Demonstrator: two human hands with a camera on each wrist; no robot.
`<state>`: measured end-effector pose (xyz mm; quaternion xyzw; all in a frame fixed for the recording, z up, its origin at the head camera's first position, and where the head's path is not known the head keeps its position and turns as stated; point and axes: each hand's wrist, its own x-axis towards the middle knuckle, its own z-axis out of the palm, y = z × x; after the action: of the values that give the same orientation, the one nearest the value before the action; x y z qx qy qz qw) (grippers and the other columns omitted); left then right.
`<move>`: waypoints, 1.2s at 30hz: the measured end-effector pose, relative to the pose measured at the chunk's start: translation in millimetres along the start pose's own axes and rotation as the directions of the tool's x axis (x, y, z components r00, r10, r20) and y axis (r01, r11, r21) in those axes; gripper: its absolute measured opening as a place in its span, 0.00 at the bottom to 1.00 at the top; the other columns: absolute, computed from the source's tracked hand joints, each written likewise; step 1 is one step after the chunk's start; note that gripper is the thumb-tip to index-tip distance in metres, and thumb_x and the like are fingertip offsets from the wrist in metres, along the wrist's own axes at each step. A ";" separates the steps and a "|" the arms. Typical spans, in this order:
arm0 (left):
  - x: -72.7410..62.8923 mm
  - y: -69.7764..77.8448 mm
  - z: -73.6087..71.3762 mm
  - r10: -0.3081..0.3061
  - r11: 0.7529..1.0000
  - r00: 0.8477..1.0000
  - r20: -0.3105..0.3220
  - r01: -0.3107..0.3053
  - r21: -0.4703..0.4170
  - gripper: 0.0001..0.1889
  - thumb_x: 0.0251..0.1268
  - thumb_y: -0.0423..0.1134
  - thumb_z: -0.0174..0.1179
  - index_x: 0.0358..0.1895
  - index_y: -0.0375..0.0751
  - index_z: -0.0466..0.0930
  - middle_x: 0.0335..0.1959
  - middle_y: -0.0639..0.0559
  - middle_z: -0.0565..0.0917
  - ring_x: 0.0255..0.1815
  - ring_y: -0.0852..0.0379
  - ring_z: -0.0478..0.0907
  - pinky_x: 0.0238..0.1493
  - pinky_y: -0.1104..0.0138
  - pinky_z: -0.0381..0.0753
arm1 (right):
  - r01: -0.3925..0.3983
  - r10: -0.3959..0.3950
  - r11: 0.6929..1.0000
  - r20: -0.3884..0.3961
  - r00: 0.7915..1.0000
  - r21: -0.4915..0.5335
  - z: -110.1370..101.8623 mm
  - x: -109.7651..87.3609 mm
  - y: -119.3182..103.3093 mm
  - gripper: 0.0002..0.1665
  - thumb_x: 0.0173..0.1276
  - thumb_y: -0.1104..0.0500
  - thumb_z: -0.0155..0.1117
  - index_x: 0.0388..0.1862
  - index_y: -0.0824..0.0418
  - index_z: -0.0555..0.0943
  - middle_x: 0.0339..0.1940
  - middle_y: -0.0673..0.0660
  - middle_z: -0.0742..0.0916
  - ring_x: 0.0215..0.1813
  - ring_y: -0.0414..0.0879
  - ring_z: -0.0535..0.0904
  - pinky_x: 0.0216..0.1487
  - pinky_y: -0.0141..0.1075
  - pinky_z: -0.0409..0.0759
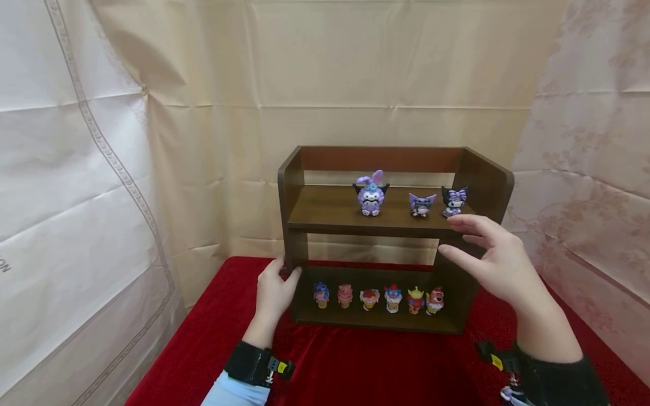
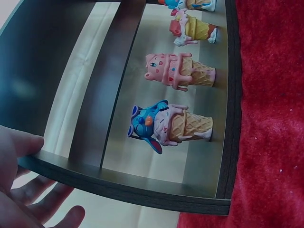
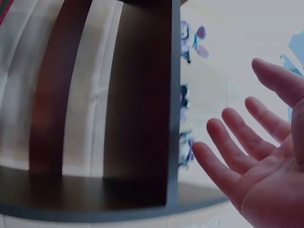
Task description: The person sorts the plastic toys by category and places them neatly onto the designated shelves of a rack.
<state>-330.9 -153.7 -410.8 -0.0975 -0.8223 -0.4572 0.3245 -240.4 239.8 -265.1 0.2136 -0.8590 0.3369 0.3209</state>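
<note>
My left hand (image 1: pixel 274 290) grips the left side panel of a dark brown two-tier wooden shelf (image 1: pixel 350 230). In the left wrist view its thumb (image 2: pixel 29 144) lies over the panel's edge and the other fingers are on the outer side. Held up in front of the right end, my right hand (image 1: pixel 500 262) has its fingers extended and holds nothing. Its fingertips are close to a black-hooded figurine with a purple bow (image 1: pixel 454 202) on the upper tier. Left of that stand a small purple-eared figurine (image 1: pixel 420 205) and a larger purple one with rabbit ears (image 1: pixel 371 194).
On the lower tier several ice-cream-cone figurines stand in a row, from a blue one (image 1: pixel 321 295) at left to a reddish-brown one (image 1: pixel 435 301) at right. Red velvet cloth (image 1: pixel 355 366) covers the table. Beige curtain (image 1: pixel 406 73) hangs behind.
</note>
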 end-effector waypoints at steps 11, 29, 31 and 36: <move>0.9 1.2 -1.0 0.000 1.000 1.000 0.001 0.000 -0.015 0.15 0.67 0.36 0.68 0.56 0.43 0.84 0.48 0.43 0.86 0.48 0.45 0.85 0.42 0.50 0.84 | -0.098 0.100 0.994 0.058 0.993 -0.041 -12.2 -45.1 40.8 0.27 0.64 0.59 0.76 0.61 0.62 0.79 0.54 0.64 0.86 0.46 0.21 0.77 0.47 0.14 0.71; 1.1 0.1 -0.7 -0.003 1.000 1.000 0.003 0.003 -0.019 0.16 0.68 0.36 0.67 0.57 0.39 0.84 0.48 0.44 0.86 0.49 0.45 0.84 0.43 0.50 0.84 | -0.317 0.398 0.915 0.445 0.802 -0.248 -39.6 -81.8 114.7 0.26 0.66 0.50 0.74 0.53 0.65 0.80 0.43 0.55 0.87 0.41 0.49 0.84 0.37 0.40 0.81; 0.7 0.4 -0.6 -0.002 1.000 1.000 0.004 0.002 -0.018 0.17 0.68 0.36 0.67 0.58 0.39 0.84 0.48 0.44 0.86 0.49 0.45 0.84 0.43 0.50 0.84 | -0.309 0.392 0.919 0.484 0.782 -0.246 -37.9 -84.0 120.6 0.22 0.66 0.52 0.74 0.50 0.65 0.80 0.41 0.54 0.87 0.41 0.48 0.84 0.37 0.39 0.82; 0.2 0.2 0.1 -0.004 1.000 1.000 0.006 0.004 -0.015 0.17 0.67 0.36 0.67 0.58 0.40 0.84 0.48 0.46 0.86 0.49 0.46 0.84 0.44 0.50 0.84 | -0.294 0.399 0.915 0.532 0.746 -0.275 -36.4 -91.8 134.1 0.16 0.66 0.52 0.74 0.43 0.60 0.81 0.38 0.51 0.86 0.39 0.45 0.82 0.36 0.37 0.80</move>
<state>-330.9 -153.6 -410.6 -0.0998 -0.8200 -0.4637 0.3204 -239.2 371.2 -367.6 0.1130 -0.9657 0.2336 -0.0063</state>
